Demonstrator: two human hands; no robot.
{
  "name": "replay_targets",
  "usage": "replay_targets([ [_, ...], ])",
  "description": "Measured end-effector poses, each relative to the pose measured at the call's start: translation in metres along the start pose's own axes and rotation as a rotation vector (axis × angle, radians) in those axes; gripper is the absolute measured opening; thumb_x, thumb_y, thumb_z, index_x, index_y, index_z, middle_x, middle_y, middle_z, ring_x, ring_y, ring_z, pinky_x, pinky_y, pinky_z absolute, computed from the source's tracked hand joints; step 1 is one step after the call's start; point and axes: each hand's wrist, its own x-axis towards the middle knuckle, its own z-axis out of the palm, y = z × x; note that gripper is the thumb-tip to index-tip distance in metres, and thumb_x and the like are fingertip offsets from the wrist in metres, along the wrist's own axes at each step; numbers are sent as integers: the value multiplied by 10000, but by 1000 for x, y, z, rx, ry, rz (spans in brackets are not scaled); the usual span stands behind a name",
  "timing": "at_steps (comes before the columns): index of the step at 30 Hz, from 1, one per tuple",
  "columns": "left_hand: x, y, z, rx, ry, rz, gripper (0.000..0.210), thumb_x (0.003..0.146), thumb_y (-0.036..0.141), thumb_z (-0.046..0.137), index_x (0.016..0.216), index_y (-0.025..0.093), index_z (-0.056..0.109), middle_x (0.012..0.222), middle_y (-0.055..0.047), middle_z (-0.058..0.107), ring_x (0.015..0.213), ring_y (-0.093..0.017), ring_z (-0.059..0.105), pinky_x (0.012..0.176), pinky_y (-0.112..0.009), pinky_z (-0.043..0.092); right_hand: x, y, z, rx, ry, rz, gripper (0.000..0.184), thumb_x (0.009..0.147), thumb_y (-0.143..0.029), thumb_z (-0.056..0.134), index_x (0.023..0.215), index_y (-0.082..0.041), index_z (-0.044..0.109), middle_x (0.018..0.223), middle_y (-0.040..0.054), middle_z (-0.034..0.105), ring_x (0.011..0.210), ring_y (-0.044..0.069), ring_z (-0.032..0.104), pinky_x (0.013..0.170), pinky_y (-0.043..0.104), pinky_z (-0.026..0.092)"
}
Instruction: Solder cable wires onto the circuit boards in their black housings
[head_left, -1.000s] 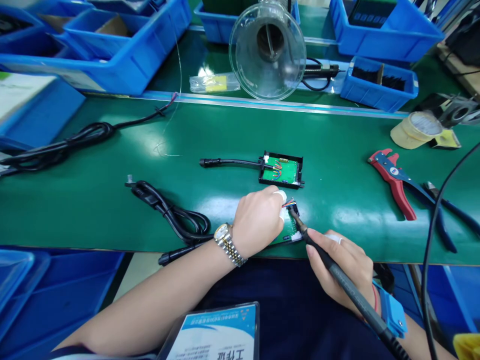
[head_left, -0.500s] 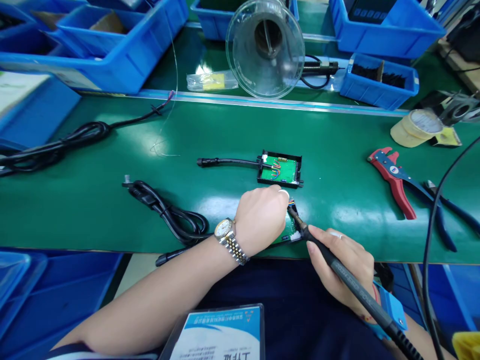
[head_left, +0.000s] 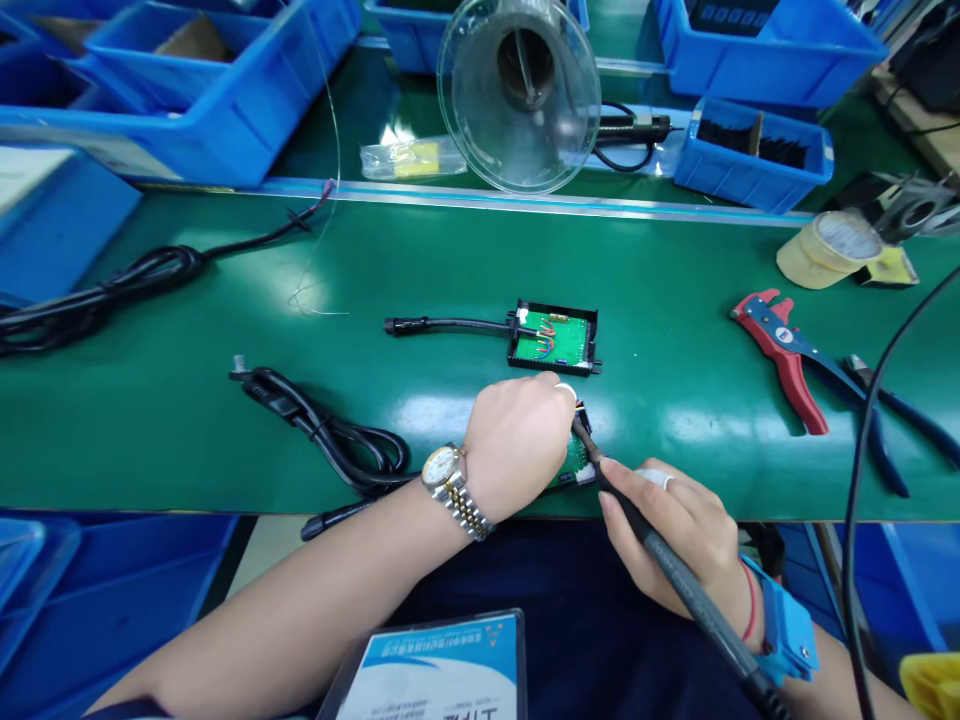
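Note:
My right hand (head_left: 675, 530) is closed around the dark handle of a soldering iron (head_left: 667, 570). The iron's tip reaches a green circuit board (head_left: 576, 462) in a black case near the table's front edge. My left hand (head_left: 517, 430) is curled over that board and covers much of it. Its fingertips are hidden, so what they pinch cannot be made out; thin coloured wires show just beside them. Just beyond lies a second circuit board (head_left: 571, 340) in an open black case, with coloured wires and a short black cable (head_left: 457, 325) leading left.
A coiled black cable (head_left: 330, 425) lies left of my hands. Red-and-blue wire strippers (head_left: 787, 360) and cutters (head_left: 915, 415) lie to the right. A clear funnel-shaped hood (head_left: 476, 120) overhangs the back, with blue bins (head_left: 750, 180) around it. The iron's black cord (head_left: 855, 480) hangs at right.
My right hand and the soldering iron have shifted slightly left, with the tip still at the near board. My left hand keeps its curled pose. The whole view has drifted slightly.

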Motion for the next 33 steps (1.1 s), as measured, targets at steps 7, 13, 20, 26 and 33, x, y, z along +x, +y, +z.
replay_targets([
  [7, 0, -1, -1, 2, -21, 8, 167, 745, 109, 442, 648, 158, 568, 670, -45, 604, 572, -200, 596, 435, -266, 333, 2, -3, -8, 53, 54, 63, 268, 756, -91, 588, 1021, -126, 602, 631, 30, 602, 561, 139, 598, 568, 261, 532],
  [13, 0, -1, -2, -7, -51, 7, 182, 771, 126, 434, 666, 154, 580, 689, -57, 607, 595, -207, 604, 456, -272, 362, 2, -2, -6, 36, 37, 73, 278, 760, -99, 585, 1033, -153, 599, 649, 28, 618, 549, 137, 597, 621, 289, 550],
  [20, 0, 0, -2, 6, -66, 0, 168, 766, 123, 446, 654, 156, 567, 691, -53, 603, 590, -211, 600, 445, -274, 350, 0, -2, -20, 13, 65, 96, 322, 749, -102, 609, 1061, -181, 594, 673, 31, 630, 598, 151, 611, 554, 259, 525],
  [26, -1, -2, -1, 32, -72, 7, 166, 773, 128, 451, 650, 157, 558, 695, -50, 603, 592, -211, 601, 454, -274, 352, -11, 15, -6, 96, 188, 239, 326, 795, -112, 581, 1102, -214, 538, 842, 23, 695, 771, 165, 672, 695, 263, 552],
  [33, -2, -2, 0, 37, -71, 8, 162, 795, 151, 446, 698, 156, 576, 746, -56, 622, 638, -215, 617, 475, -274, 368, -15, 23, 14, 405, -77, 261, 488, 766, -134, 626, 1169, -225, 366, 1051, 57, 661, 1089, 194, 566, 920, 352, 478],
])
